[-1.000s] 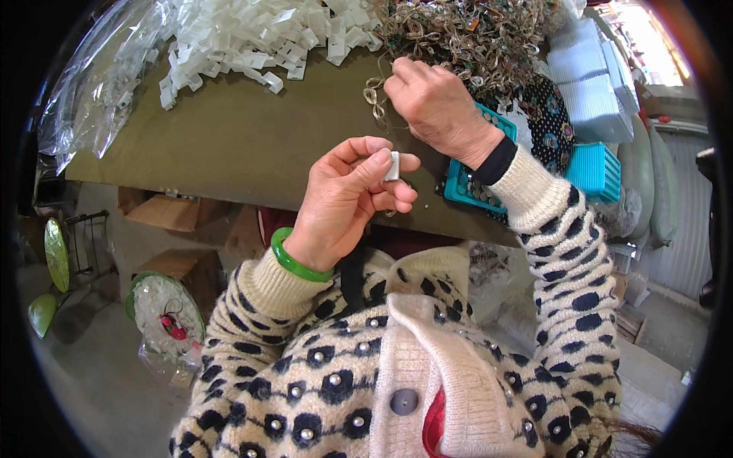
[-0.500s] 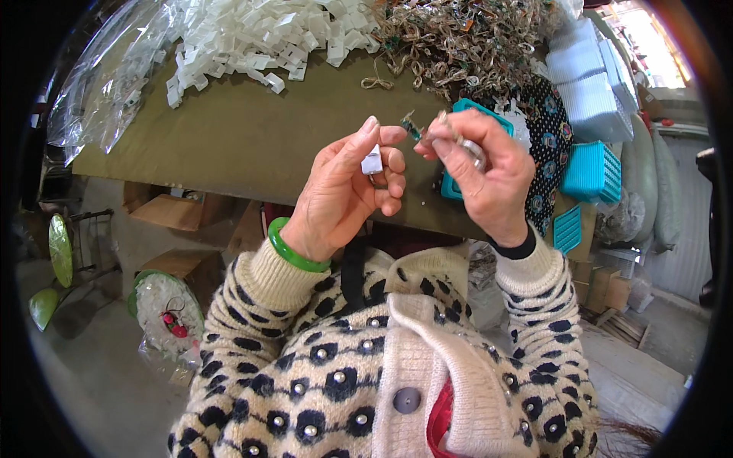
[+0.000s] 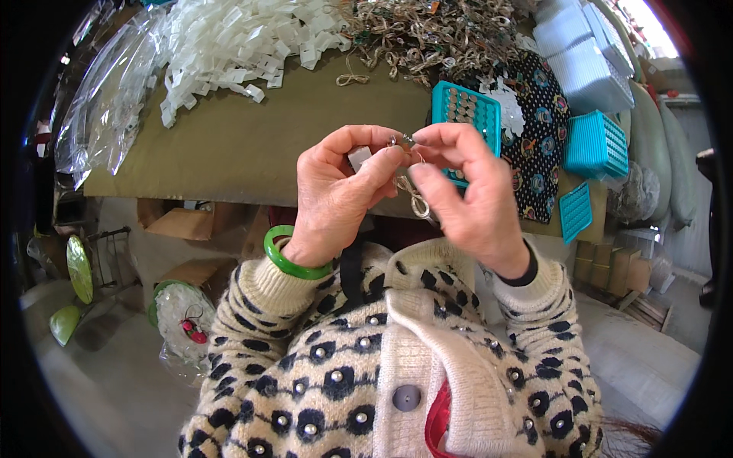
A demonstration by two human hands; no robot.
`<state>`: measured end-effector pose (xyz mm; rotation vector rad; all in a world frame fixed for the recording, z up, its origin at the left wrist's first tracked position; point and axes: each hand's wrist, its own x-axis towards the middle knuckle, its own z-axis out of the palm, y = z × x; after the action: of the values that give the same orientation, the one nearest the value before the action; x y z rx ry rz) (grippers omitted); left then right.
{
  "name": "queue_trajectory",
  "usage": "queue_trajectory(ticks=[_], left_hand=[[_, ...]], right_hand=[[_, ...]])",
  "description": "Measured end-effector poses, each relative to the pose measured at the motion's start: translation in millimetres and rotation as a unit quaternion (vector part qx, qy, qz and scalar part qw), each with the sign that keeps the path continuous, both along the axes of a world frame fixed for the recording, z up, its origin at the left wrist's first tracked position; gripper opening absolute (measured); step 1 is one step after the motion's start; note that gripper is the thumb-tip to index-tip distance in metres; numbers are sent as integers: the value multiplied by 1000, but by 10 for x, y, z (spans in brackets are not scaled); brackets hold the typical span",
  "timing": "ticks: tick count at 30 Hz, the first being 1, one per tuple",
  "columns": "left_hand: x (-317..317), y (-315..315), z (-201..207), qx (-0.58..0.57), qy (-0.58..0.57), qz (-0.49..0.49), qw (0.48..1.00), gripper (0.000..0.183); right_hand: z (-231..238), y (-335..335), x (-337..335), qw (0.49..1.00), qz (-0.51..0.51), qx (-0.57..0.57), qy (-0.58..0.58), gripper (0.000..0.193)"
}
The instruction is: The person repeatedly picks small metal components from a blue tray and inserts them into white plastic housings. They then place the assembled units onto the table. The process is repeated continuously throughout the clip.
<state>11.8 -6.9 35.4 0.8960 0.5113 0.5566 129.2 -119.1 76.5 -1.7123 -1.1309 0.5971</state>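
My left hand (image 3: 336,179), a green bangle at its wrist, is closed in front of my chest. Tucked in its fingers is a small white plastic piece (image 3: 359,157). Its thumb and forefinger meet my right hand (image 3: 477,195), and a tiny dark, shiny part (image 3: 407,140) sits between the fingertips. From my right fingers hangs a looped beige cord (image 3: 418,202), apparently joined to that part; the join is too small to make out. Just beyond my right hand lies a teal tray (image 3: 493,122) holding several round discs, partly hidden by the fingers.
Heaped along the table's (image 3: 229,145) far side are white plastic pieces (image 3: 237,46) and tangled cords (image 3: 443,34). Clear plastic bags (image 3: 107,114) lie at left. Stacked teal trays (image 3: 595,145) and white trays (image 3: 584,61) stand at right. Open cardboard boxes (image 3: 179,224) sit below the table edge.
My right hand has come left and down to meet my left fingertips, bringing the cord along. The left thumb has closed inward. More of the teal tray shows as the view shifts.
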Motion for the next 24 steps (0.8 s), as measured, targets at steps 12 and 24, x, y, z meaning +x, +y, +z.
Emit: queue_trajectory(ticks=[12,24], left_hand=[[-38,43,-65,-77,-36,-17,996,16],[-35,-22,-94,-101,-18,-28,994,15]], right_hand=[[-200,7,91,991,-31,48,-119,15],[-288,68,25,933,-51,119,-336,23]])
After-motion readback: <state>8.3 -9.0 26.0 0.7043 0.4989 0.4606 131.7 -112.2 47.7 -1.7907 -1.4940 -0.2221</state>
